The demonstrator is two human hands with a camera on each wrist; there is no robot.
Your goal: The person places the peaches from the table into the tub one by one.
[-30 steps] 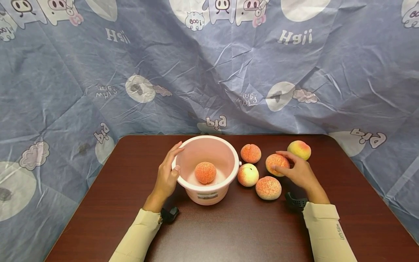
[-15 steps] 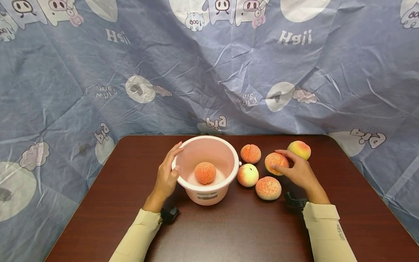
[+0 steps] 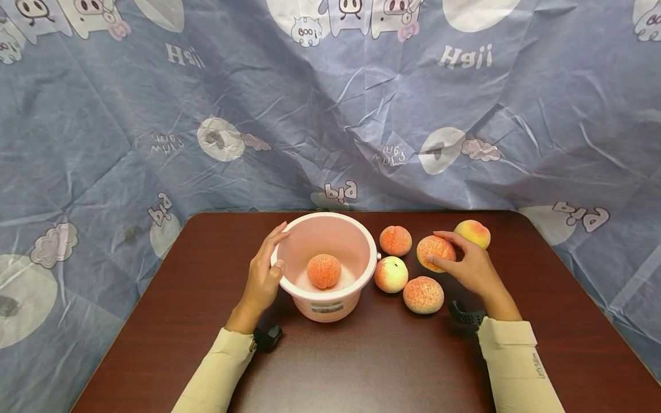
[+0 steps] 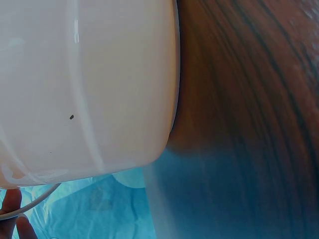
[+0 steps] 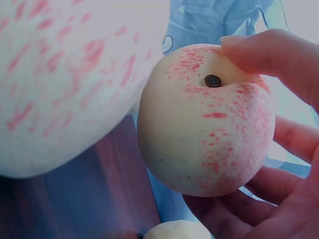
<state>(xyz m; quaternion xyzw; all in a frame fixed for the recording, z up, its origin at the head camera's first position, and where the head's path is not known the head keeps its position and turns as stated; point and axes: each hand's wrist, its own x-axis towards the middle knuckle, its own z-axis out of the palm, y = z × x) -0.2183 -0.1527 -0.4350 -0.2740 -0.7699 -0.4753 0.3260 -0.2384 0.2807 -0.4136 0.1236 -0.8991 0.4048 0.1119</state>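
Note:
A pink bucket (image 3: 361,261) stands on the dark brown table (image 3: 361,367) with one orange-red peach (image 3: 323,271) inside. My left hand (image 3: 264,269) grips the bucket's left rim, thumb over the edge; the left wrist view shows the bucket wall (image 4: 84,84) close up. My right hand (image 3: 467,265) grips a speckled peach (image 3: 435,250), held just above the table to the right of the bucket. In the right wrist view that peach (image 5: 209,134) sits in my curled fingers (image 5: 269,52), with another peach (image 5: 60,74) close at the left.
Loose peaches lie right of the bucket: one at the back (image 3: 395,240), a pale one (image 3: 391,275) by the bucket, a speckled one (image 3: 423,294) in front, a yellow-pink one (image 3: 473,232) behind my right hand. A blue printed cloth (image 3: 330,103) hangs behind the table.
My right hand has lifted the speckled peach slightly off the table and up-left. The left hand and bucket have stayed put.

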